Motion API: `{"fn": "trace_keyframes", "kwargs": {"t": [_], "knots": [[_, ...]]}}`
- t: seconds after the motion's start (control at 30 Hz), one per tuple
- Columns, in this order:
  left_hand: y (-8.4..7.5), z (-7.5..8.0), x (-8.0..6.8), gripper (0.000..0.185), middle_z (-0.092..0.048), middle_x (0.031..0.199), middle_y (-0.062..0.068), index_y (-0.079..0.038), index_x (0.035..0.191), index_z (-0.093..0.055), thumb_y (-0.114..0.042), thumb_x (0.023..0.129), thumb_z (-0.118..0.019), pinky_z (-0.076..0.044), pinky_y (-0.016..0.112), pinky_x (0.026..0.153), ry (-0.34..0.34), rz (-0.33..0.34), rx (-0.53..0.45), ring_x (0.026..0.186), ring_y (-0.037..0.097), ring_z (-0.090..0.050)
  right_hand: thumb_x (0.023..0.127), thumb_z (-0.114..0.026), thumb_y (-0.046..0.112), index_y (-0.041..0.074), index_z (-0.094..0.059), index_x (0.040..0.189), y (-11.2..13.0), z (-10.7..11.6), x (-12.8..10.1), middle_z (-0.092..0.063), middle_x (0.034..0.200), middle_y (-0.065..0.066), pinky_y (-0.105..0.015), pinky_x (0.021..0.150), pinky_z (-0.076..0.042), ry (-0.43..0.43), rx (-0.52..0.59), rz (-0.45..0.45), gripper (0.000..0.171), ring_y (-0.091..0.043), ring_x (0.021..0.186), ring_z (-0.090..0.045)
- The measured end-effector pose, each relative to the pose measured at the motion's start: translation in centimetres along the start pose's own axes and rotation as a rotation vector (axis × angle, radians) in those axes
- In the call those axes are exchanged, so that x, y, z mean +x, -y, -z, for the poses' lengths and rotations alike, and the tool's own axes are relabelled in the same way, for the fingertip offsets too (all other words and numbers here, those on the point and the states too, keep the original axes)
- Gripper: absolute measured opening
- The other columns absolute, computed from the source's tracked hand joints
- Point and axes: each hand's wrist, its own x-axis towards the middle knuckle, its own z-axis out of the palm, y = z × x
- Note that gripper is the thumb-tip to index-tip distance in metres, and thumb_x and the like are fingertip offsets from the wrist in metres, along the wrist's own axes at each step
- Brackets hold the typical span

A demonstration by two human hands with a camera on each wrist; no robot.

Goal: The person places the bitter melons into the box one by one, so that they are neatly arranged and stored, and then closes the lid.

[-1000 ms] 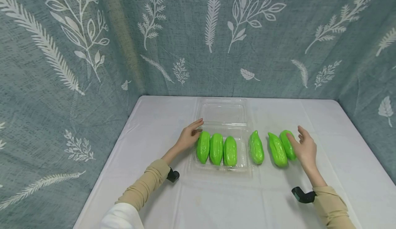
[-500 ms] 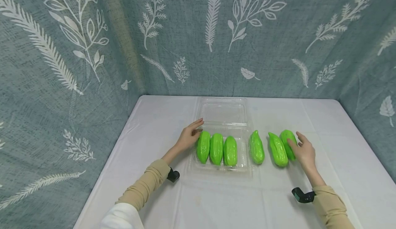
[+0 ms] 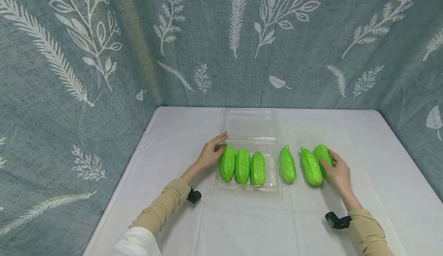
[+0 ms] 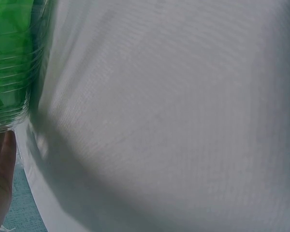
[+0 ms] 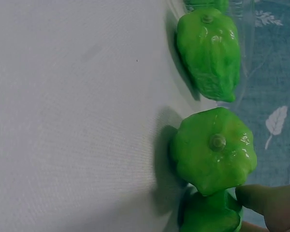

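Far left in my view, a blue-green curtain [image 3: 114, 140] printed with white leaves hangs down beside the white-covered bench [image 3: 242, 225]. My left hand [image 3: 210, 152] is at the left side of the clear plastic box [image 3: 272, 173], its fingers released and stretched out along the edge, with a black device [image 3: 194, 196] at my tan cuff. The box lies open, its lid [image 3: 250, 126] folded back on the far side. Inside, side by side, sit the left green gourd [image 3: 227, 165], the middle green gourd [image 3: 242, 167] and the third green gourd [image 3: 258, 168]. Just right of the box, a loose green gourd [image 3: 287, 165] lies on the cloth, tip pointing away from me. Further right rests a ridged green gourd [image 3: 311, 167], against the rightmost green gourd [image 3: 322, 152], which my right hand [image 3: 340, 173] is grasping, thumb on its near side, fingers round the far one.
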Motion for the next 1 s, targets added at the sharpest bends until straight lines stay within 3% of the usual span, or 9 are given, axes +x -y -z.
{"fn": "trace_keyframes", "kwargs": {"t": [0.4, 0.63, 1.0], "knots": [[0.2, -0.1, 0.1, 0.045, -0.033, 0.147, 0.030, 0.016, 0.134, -0.041, 0.015, 0.088, -0.044, -0.045, 0.048, 0.105, -0.005, 0.004, 0.013, 0.116, 0.047, -0.054, 0.097, -0.048, 0.019, -0.002, -0.024, 0.148, 0.0, -0.1, 0.0, -0.028, 0.148, -0.031, -0.060, 0.113, -0.029, -0.030, 0.009, 0.012, 0.060, -0.050, 0.136, -0.027], [3.4, -0.8, 0.9, 0.046, -0.035, 0.150, 0.021, 0.010, 0.136, -0.043, 0.012, 0.090, -0.046, -0.043, 0.046, 0.108, -0.037, 0.013, 0.022, 0.117, 0.041, -0.057, 0.097, -0.050, 0.020, -0.001, -0.024, 0.148, -0.1, 0.0, 0.0, -0.029, 0.148, -0.031, -0.059, 0.114, -0.028, -0.043, 0.019, 0.007, 0.061, -0.049, 0.136, -0.028], [3.9, -0.9, 1.0, 0.047, -0.036, 0.151, 0.017, 0.007, 0.137, -0.043, 0.010, 0.091, -0.047, -0.044, 0.040, 0.108, -0.032, 0.032, 0.026, 0.118, 0.036, -0.058, 0.097, -0.049, 0.020, -0.001, -0.025, 0.147, 0.3, 0.6, -0.3, -0.030, 0.147, -0.032, -0.058, 0.111, -0.035, -0.104, 0.079, 0.033, 0.060, -0.050, 0.134, -0.032]]}}
